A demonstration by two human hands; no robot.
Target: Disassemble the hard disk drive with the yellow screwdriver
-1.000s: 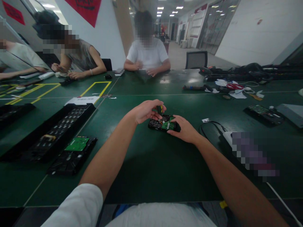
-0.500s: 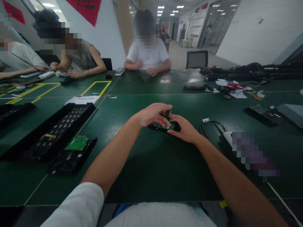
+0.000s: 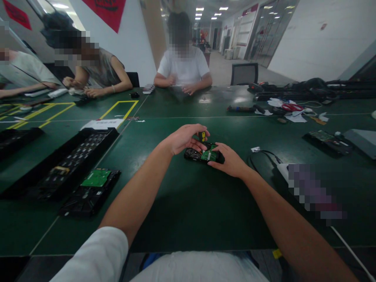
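On the tabletop [image 3: 188, 219], well back from the near edge and roughly in line with its middle, lies a small black device [image 3: 209, 155], open at the top, with a green circuit board showing in its right part. The left hand [image 3: 185, 140] reaches in over its left end, palm turned inward, its fingers curled around a short black-and-yellow tool [image 3: 202, 136] held upright above the device; the tool's lower end is hidden behind the fingers, so whether it touches the device cannot be told. The right hand [image 3: 230, 161] grips the device's right end, thumb along the near side and fingers over the far corner, parted only by the casing between them. Toward the tabletop's left edge stands a long black tray [image 3: 44, 160], set aslant, and just beside it, closer to the near edge, a black case [image 3: 88, 188] carries a green board. A white sheet [image 3: 102, 124] lies by the tray's far end. Toward the right edge are another black unit [image 3: 329, 141] with a board and, next to it, a grey box [image 3: 362, 141]. At the far edge sits a person [image 3: 183, 64] in a white T-shirt, both forearms resting there.
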